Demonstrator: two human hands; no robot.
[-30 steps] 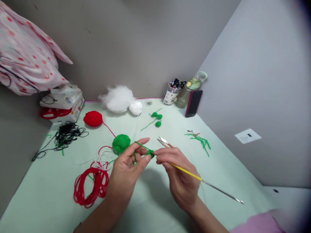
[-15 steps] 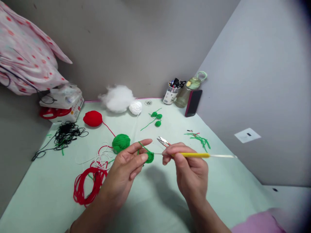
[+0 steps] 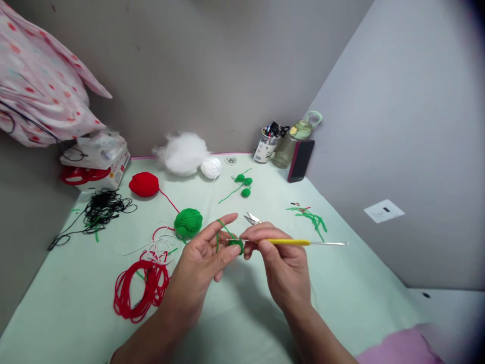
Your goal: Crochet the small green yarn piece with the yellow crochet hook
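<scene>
Between thumb and fingers, my left hand pinches a small green crochet piece. Green yarn runs over its raised index finger. My right hand grips a crochet hook with a yellow handle and metal ends, held level. The hook's left end passes through or over the top of the piece; which one I cannot tell. A ball of green yarn lies just beyond my left hand. Thread snips rest behind my right fingers, their handles hidden.
Left are a red yarn coil, tangled black yarn and a red yarn ball. Behind lie white stuffing, a white yarn ball and small green crocheted balls. A phone and bottle stand back right.
My right hand has moved left with the crochet hook, bringing its tip from the right edge of the green piece across it. My left hand stays nearly in place.
</scene>
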